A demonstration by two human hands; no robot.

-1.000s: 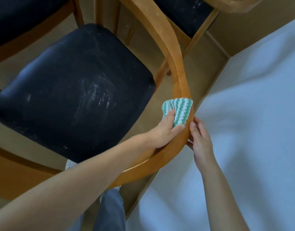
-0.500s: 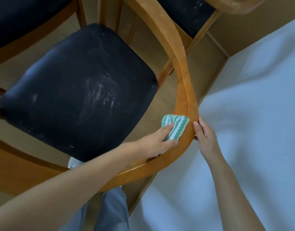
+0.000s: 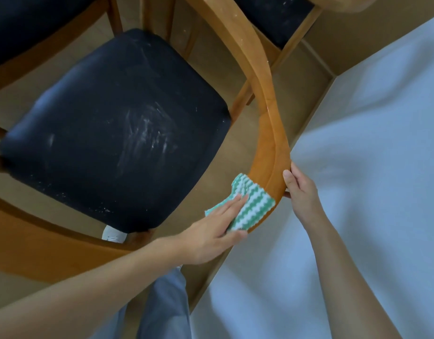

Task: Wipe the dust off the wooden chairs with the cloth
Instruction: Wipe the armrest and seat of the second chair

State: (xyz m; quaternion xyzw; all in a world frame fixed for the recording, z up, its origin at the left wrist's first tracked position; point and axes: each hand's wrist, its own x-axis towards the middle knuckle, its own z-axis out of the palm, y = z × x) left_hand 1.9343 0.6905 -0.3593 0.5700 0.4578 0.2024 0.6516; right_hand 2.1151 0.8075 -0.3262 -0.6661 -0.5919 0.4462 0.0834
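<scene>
Cloth (image 3: 250, 204), green-and-white zigzag weave, spread flat on inner face of curved back rail (image 3: 267, 148), directly under fingers of left hand (image 3: 211, 237). Far part of cloth free beyond fingertips, near edge under palm. Left hand flat: fingers straight, pressing cloth to wood, thumb alongside lower edge, no curl round anything visible. Right hand (image 3: 300, 192) just beside cloth, on outer edge of same rail: thumb over top edge, one fingertip showing from behind, so clasped round rail, apparently steadying it.

Relation governing next stroke: long axis of rail running from left wrist, through cloth, then away past fingertips in an arc, up and forward. Cloth lying across that axis. Pale specks on rail well beyond fingertips, at far end of arc; judged not yet dusted. Stretch of rail toward wrist and under forearm on same line. Left hand nearer to cloth, hence the wiping hand; right hand the brace. Probable next need: slide along axis with flat pressure, right thumb clear of path.

Outward: dark padded seat (image 3: 113, 123) off little-finger side of left hand, streaked with pale dust. White wall (image 3: 358, 167) close behind right hand. Second chair (image 3: 279, 18) far beyond fingertips, speckled too. Grey trouser leg (image 3: 167, 302) and white shoe (image 3: 114, 234) below left forearm.
</scene>
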